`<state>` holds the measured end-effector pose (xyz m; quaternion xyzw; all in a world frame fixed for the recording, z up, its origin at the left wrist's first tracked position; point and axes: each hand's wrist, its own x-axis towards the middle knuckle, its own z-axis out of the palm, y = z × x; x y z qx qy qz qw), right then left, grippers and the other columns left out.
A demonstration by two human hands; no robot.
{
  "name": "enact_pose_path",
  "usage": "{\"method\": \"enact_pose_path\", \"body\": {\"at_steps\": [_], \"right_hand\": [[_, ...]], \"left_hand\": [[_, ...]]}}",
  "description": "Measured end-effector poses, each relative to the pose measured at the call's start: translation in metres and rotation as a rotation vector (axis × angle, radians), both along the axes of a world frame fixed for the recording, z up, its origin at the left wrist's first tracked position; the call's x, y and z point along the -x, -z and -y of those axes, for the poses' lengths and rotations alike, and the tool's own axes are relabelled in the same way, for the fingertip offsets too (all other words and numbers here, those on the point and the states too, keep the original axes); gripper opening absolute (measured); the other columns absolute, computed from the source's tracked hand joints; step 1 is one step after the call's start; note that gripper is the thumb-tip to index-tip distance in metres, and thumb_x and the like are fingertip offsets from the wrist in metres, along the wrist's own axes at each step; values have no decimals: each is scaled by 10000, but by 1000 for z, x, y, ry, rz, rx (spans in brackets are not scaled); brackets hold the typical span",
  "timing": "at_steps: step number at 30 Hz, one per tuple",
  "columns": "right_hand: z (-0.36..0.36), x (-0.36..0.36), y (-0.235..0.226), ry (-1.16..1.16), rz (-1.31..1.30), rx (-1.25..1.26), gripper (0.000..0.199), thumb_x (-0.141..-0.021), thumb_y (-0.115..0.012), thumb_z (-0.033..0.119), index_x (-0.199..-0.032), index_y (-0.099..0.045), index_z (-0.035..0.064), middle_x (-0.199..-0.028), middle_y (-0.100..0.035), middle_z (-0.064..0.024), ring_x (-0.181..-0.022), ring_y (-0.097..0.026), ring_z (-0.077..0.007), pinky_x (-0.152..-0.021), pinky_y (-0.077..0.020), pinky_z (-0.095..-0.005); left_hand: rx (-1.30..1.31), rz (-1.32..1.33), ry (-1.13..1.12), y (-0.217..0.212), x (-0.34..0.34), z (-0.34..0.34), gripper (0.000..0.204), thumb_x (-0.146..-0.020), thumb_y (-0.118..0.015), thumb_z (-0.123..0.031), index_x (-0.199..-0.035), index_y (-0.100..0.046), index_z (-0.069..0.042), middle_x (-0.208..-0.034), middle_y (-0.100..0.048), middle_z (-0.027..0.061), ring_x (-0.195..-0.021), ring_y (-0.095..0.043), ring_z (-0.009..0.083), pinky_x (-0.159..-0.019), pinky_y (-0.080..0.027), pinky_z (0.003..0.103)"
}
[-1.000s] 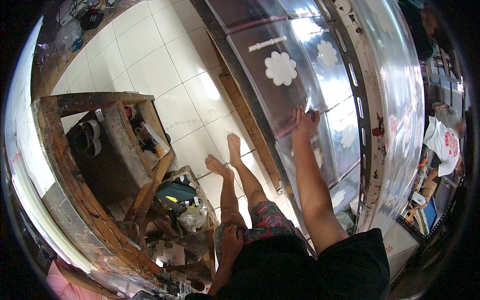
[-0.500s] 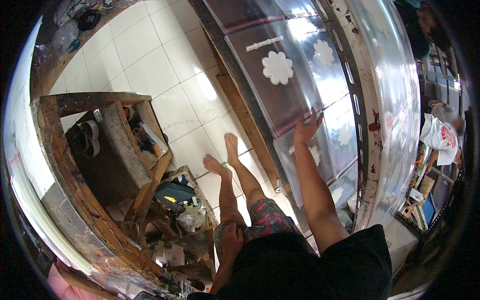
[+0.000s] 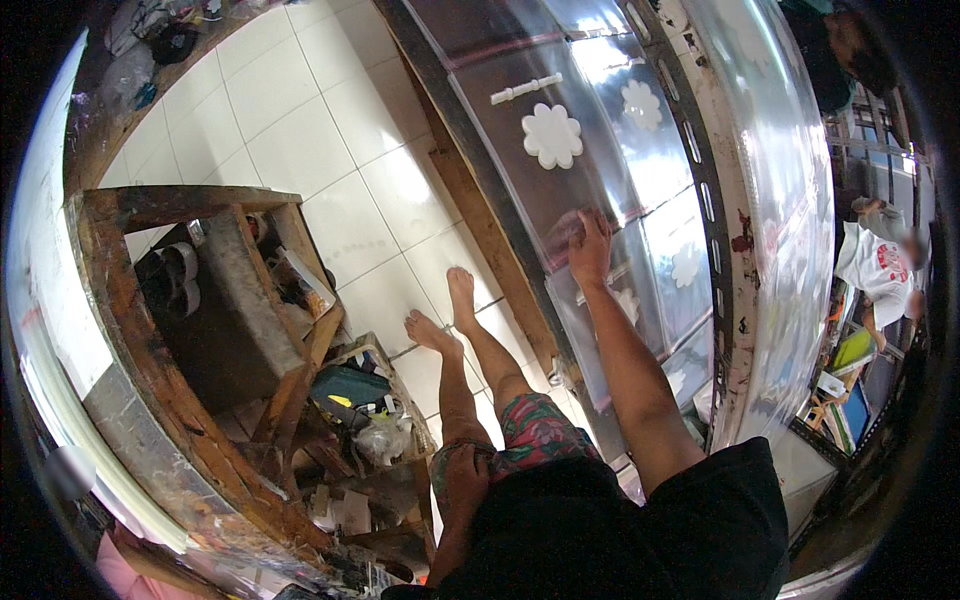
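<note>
My right hand (image 3: 592, 248) reaches out over a sloped surface covered in clear plastic bags (image 3: 560, 212). Its fingers are drawn together and bent down onto the plastic by a pinkish seam; whatever lies under the fingertips is hidden. Beyond it, a white flower-shaped piece (image 3: 552, 137) and a white turned stick (image 3: 527, 88) show on the plastic. Another pale flower shape (image 3: 641, 105) shows to the right, partly washed out by glare. My left hand (image 3: 466, 474) rests against my left thigh at the patterned shorts (image 3: 540, 420), its fingers not made out.
To the left stands a worn wooden frame (image 3: 165, 390) with shelves. A crate (image 3: 400, 385) of bags and small items sits beside my leg. A dark slotted metal strip (image 3: 705, 190) edges the plastic-covered surface. A person (image 3: 875, 260) in a white shirt is at the far right.
My right hand has shifted slightly left, and its spread fingers have curled together onto the plastic. My left hand stays at my thigh.
</note>
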<state>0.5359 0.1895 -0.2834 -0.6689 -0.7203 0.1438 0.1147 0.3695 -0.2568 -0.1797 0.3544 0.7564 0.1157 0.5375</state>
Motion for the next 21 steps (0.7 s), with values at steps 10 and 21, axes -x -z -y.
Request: {"method": "enact_pose_path", "body": {"at_steps": [10,21], "right_hand": [[18,50,-59,-97,-100,42,429,-875,-552,37,-1302,-576,0,-1452,-476,-258,-1366,-431,-406,-1153,-335,-455],[124,168,-108,-631,-293,713,296,-948,-583,137,-1214,-644,25,-1067,-716,-173,-1002,-689,-264,-895,-526,-382]], "left_hand": [[46,40,-17,-9,14,-21,377,-909,-578,-217,-1185,-621,36,-1161,-634,255,-1124,-585,417,-978,-466,499],[-520,-320,-392,-143,114,-108,376,-927,-605,-183,-1252,-592,5,-1318,-576,212,-1222,-545,387,-1046,-441,453]]}}
